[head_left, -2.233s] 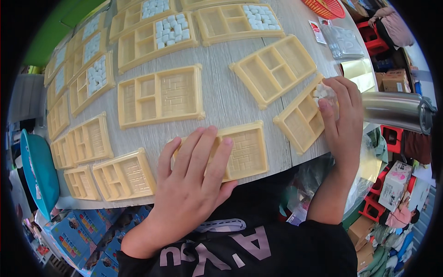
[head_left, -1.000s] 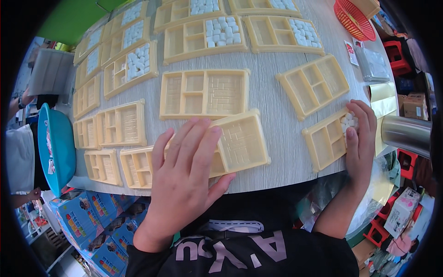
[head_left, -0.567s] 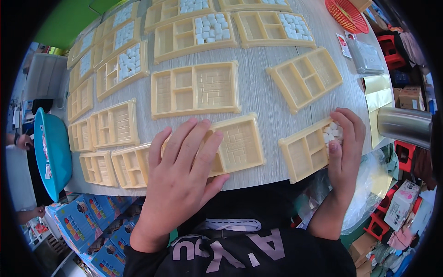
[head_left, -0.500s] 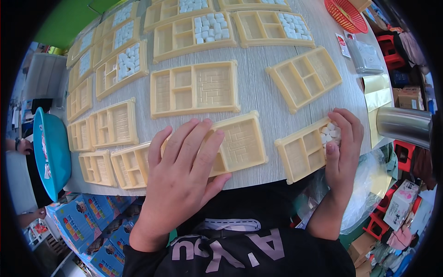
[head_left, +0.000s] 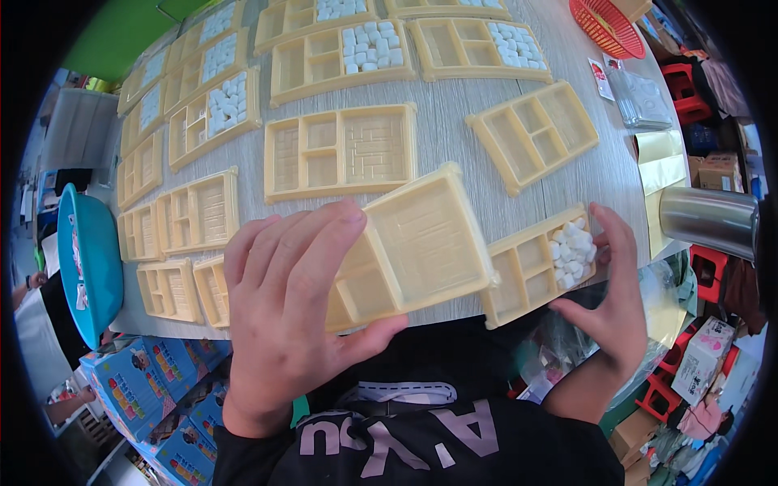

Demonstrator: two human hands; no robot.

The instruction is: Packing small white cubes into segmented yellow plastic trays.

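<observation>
My left hand [head_left: 296, 312] grips an empty cream-coloured compartment tray [head_left: 429, 231], thumb at its near edge and fingers over its left part. That tray is tilted, its right end raised off the table and overlapping the corner of another tray [head_left: 506, 283]. Small white marshmallow-like pieces [head_left: 574, 249] are heaped in this second tray's right compartment. Around its right end, my right hand [head_left: 612, 312] is open, with thumb and fingers spread apart; some fingers are partly hidden behind the rim.
More cream trays lie about the table, one empty in the middle [head_left: 318, 130] and one askew at the right [head_left: 502, 134]. Farther back, several contain white pieces [head_left: 373, 49]. A teal basin [head_left: 101, 267], a red basket [head_left: 604, 28] and a metal cylinder [head_left: 709, 223] flank them.
My left hand has lifted and tilted the empty tray, bringing its right end toward the filled one. My right hand has spread its fingers and moved off the white pieces.
</observation>
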